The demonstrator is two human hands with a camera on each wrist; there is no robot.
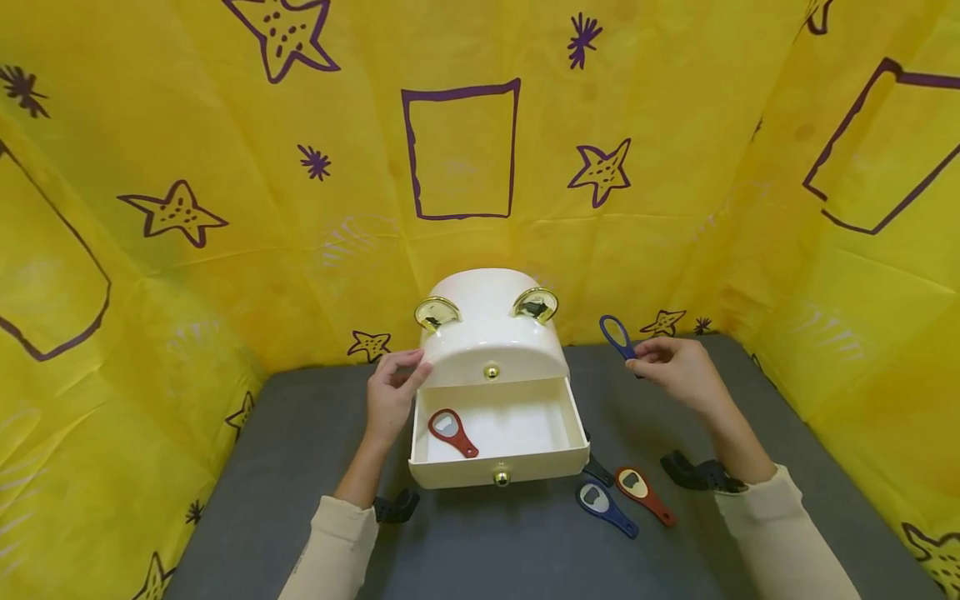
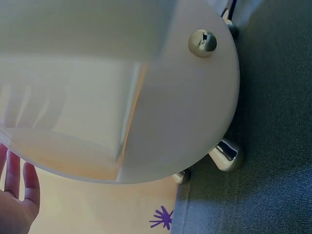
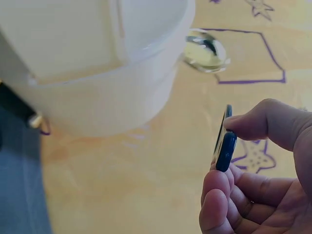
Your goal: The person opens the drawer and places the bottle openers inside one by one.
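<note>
A cream, dome-topped drawer box (image 1: 491,308) with gold knobs and ear-like gold trims stands centrally. Its lower drawer (image 1: 465,473) is pulled out, and a red bottle opener (image 1: 453,433) lies inside at the left. My left hand (image 1: 390,396) is at the box's left side, fingertips against or close to it; in the left wrist view the fingers (image 2: 31,187) show beside the curved wall. To the right of the box, raised above the table, my right hand (image 1: 686,371) pinches a blue bottle opener (image 1: 617,335) by its handle end, between thumb and fingers.
Right of the drawer, on the dark grey table (image 1: 480,550), lie another blue bottle opener (image 1: 607,508), a red one (image 1: 645,496) and a dark one (image 1: 598,472) partly hidden by the drawer. Yellow cloth (image 1: 360,267) with purple drawings surrounds the table's back and sides.
</note>
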